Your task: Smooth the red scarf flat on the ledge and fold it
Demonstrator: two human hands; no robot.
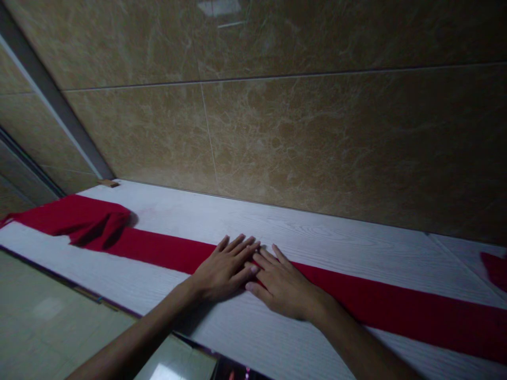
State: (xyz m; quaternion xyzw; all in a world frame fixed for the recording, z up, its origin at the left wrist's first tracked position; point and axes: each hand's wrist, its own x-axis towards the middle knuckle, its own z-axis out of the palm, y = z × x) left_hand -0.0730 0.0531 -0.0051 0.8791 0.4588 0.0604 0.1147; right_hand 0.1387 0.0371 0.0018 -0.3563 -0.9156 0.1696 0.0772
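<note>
A long red strip of cloth runs across the white wood-grain board, mostly flat, from the far left to the right edge of view. My left hand lies flat on the cloth near the middle, fingers stretched out. Beside it my right hand also rests palm down, its fingers spread over the strip. The fingertips of both hands meet or slightly overlap. At the left, the cloth widens into a bunched, wrinkled part. Both palms hide the cloth beneath them.
Behind the board rises a brown marbled tile wall. A small brown block sits at the board's far left corner, by a grey metal post. More red cloth shows at the right edge. Shiny floor tiles lie below the front edge.
</note>
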